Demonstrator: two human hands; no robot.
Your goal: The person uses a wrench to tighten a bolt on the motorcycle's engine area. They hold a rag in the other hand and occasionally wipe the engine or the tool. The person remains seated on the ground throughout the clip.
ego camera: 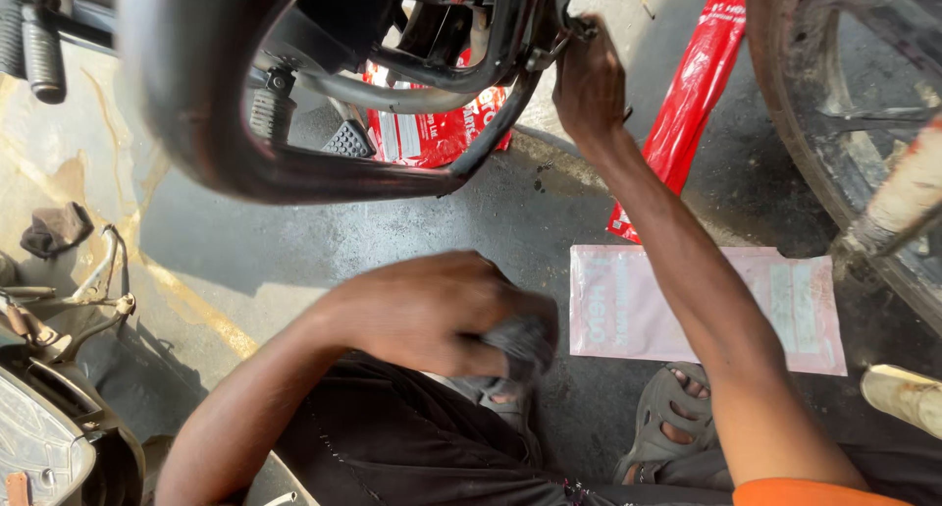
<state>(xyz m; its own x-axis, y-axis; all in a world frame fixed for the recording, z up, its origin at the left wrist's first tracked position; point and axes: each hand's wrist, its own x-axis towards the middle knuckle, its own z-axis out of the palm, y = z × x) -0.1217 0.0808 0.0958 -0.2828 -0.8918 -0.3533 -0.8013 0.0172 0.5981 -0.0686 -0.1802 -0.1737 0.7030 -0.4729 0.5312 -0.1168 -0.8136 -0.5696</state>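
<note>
left hand [432,310]: closed into a fist around a dark grey rag [520,344]; the fingers bunch the cloth, and a corner of it comes out at the right side of the fist, near the person's knee.
right hand [589,84]: stretched far, to the underside of the motorcycle; the fingers are closed on a small part at the end of the black frame tube [491,123]. What the part is, I cannot tell; it is hidden by the hand.
rag, handling: soft, light, without stiffness; it folds in any way, so it can be taken anywhere, best bunched in the whole palm. It looks dirty, maybe oily, so a little slippery.
frame part, handling: metal, hard, fixed to a heavy machine; probably greasy, so a firm pinch with the fingertips is needed.
around: a pink flat packet [706,310] lies on the floor [294,251] under the right forearm; a red packet [687,104] lies farther, right of the right hand. A foot peg [348,138] sits under the frame, at the left of the tube. A wheel [844,123] stands at the far right. A sandal [667,418] is near, below the pink packet.
</note>
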